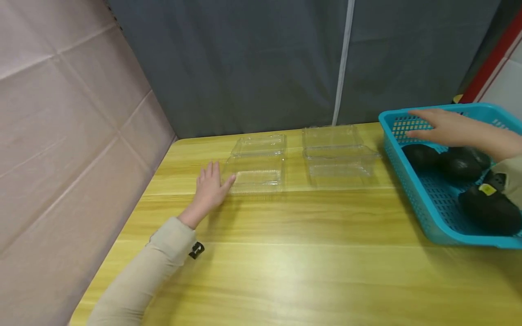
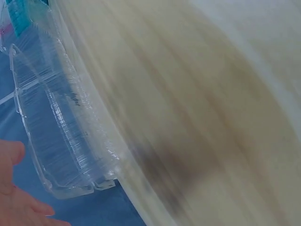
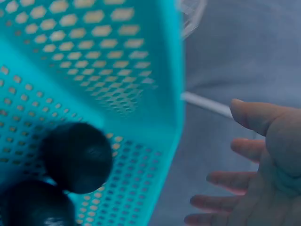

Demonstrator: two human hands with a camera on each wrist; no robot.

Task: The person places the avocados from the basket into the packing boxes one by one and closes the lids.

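Note:
My left hand (image 1: 211, 189), fingers spread and straight, is at the left side of an open clear plastic clamshell box (image 1: 257, 175). In the left wrist view, part of that hand (image 2: 21, 195) shows beside a clear box. My right hand (image 1: 446, 126) is over the far part of a blue plastic basket (image 1: 424, 203), its fingers extended and holding nothing. Several dark avocados (image 1: 489, 210) lie inside the basket, one bearing a yellow sticker. Two dark avocados (image 3: 77, 157) appear in the right wrist view, apart from my spread fingers.
Another open clear clamshell box (image 1: 340, 165) stands between the left box and the basket. A grey curtain (image 1: 244, 68) hangs behind the wooden table (image 1: 293, 267). Pale covering (image 1: 69, 136) rises along the left side. A red-edged panel is beyond the basket.

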